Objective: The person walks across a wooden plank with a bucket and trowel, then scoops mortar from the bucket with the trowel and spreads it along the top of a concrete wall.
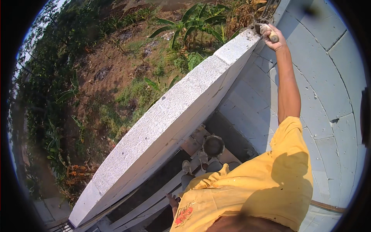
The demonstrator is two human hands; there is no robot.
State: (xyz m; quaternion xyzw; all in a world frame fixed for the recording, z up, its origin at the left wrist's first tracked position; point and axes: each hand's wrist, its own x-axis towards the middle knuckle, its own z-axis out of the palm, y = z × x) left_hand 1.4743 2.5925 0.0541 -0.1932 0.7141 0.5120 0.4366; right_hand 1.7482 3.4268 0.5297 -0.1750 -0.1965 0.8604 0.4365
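Observation:
My right hand [273,38] grips the wooden-handled trowel [272,34] at the upper end of the white block wall [162,112], where grey mortar lies beside rebar [266,11]. The trowel's blade is mostly hidden behind my fingers. My left hand [172,200] is low at the body's left side, partly hidden by the yellow shirt, with fingers apart near some boards [145,203]. Below, beside my feet, stands a round bucket [213,143] with grey stuff in it.
A tall block wall [324,96] rises on the right. The narrow footing [193,145] between the walls has planks and dark gaps. Beyond the left wall, the ground [104,73] drops away, with banana plants [189,27] and dense trees.

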